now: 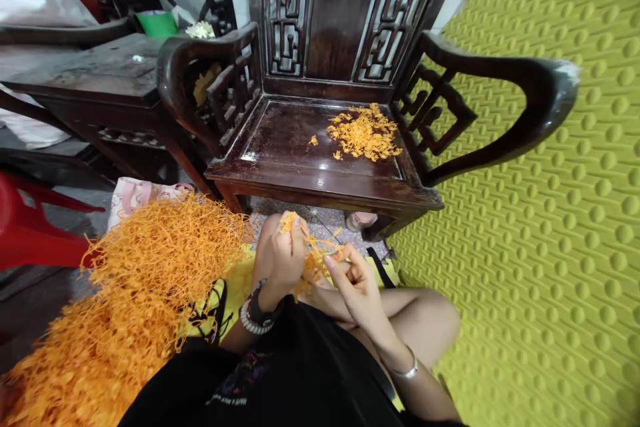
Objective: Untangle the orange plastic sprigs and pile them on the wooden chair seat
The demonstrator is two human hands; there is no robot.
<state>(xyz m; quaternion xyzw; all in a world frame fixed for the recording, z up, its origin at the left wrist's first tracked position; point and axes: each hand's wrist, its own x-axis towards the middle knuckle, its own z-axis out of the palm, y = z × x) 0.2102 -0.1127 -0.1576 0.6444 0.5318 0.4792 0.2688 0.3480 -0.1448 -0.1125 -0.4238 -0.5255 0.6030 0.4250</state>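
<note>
My left hand (pixel 289 250) is closed around a bunch of thin orange strands, with some showing above its fingers. Close by on the right, my right hand (pixel 354 280) pinches the ends of orange strands that stretch between both hands. More orange strands (pixel 315 263) hang between and below the hands, above my crossed legs. A large heap of tangled orange strands (pixel 165 260) lies to the left. On the seat of the dark wooden chair (pixel 295 130) in front sits a small pile of short, curled orange pieces (pixel 365 133), with a separate bit to its left.
A dark side table (pixel 100 70) with a green container (pixel 157 23) stands at the back left. A red plastic stool (pixel 30 227) is at the left edge. A patterned bag (pixel 133 197) shows behind the heap. Yellow bumpy matting (pixel 550 247) covers the right side.
</note>
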